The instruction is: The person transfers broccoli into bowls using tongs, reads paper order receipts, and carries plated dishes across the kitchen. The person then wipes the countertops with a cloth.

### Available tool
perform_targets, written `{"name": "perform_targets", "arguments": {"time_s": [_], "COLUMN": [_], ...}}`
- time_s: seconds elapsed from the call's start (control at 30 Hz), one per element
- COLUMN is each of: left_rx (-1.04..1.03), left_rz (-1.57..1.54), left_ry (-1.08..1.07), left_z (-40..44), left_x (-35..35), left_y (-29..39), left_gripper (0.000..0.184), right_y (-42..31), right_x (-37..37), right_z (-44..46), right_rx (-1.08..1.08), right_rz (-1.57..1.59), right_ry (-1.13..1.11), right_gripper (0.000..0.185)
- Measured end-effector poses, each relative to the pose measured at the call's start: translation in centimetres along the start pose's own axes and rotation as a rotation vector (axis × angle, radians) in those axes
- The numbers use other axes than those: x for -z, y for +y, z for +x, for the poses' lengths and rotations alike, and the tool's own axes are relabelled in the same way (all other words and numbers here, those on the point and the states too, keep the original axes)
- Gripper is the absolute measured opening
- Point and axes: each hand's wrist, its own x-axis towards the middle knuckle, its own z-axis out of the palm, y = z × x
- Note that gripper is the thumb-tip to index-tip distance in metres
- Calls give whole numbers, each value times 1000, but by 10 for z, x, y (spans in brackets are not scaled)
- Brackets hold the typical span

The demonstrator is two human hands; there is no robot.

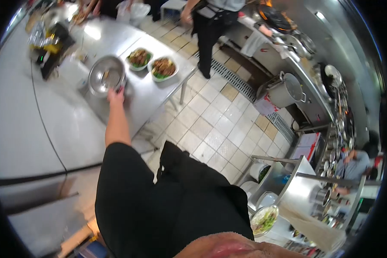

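Observation:
My left hand (116,95) reaches out over the steel table and grips the near rim of a round metal bowl (99,77). A little brownish food lies in the bottom of the bowl, too small to name. Just right of the bowl are two white dishes, a farther dish of browned food on greens (139,59) and a nearer dish of similar food (163,69). My right hand is out of view.
The steel table (13,129) carries a black device and plastic-wrapped things (51,43) at its far left. Another person (210,30) stands beyond the table's corner, by the stoves. A large pot (287,90) stands right of the tiled floor (202,129). Shelves with bowls (266,200) are lower right.

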Motion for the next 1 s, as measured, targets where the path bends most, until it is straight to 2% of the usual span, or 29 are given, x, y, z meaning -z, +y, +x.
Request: {"name": "perform_targets", "arguments": {"time_s": [0.07, 0.1, 0.13, 0.17, 0.27, 0.3, 0.37, 0.4, 0.43, 0.47, 0.5, 0.57, 0.67, 0.77, 0.9, 1.0], "left_rx": [-18, -21, -57, -85, -196, -223, -12, 60, 221, 272, 367, 395, 333, 290, 244, 175], "left_rz": [44, 54, 84, 180, 40, 160, 453, 559, 794, 894, 896, 677, 479, 417, 475, 530], "left_ry": [110, 139, 174, 99, 372, 327, 231, 88, -146, -226, -308, -264, -158, -233, -143, -112], "left_z": [-28, -27, -31, -19, -117, -117, -114, -113, -97, -142, -159, -150, -139, -123, -114, -122], "left_x": [-18, -17, -22, -11, -70, -63, -56, -46, -30, -62, -76, -81, -90, -96, -109, -116], "left_y": [11, 21, 28, 35, 38, 29, -2, -31, -57, -78, -99, -149, -183, -193, -193, -186], "left_gripper": [43, 40, 43, 51, 65, 77, 71, 63, 60, 61, 65, 57, 41, 35, 34, 34], "right_y": [1, -27, -22, -20, -5, -2, 0, -2, -1, 1, 1, 9, 12, -5, -1, 12], "right_x": [-47, -110, -131, -143, -154, -163, -181, -185, -188, -190, -190, -182, -189, -228, -252, -280], "right_z": [-31, -72, -83, -87, -77, -75, -82, -87, -87, -82, -79, -64, -57, -98, -112, -124], "right_rx": [-274, -365, -362, -358, -380, -391, -389, -385, -393, -413, -433, -444, -457, -365, -311, -375], "right_rz": [245, 155, 157, 148, 108, 95, 70, 48, 42, 4, -35, -105, -215, -398, -531, -457], "right_ry": [20, 165, 126, 82, -5, -30, -72, -91, -122, -140, -154, -246, -213, -249, -426, -404], "right_gripper": [40, 37, 36, 35, 35, 36, 37, 38, 38, 38, 38, 40, 42, 37, 33, 39]}}
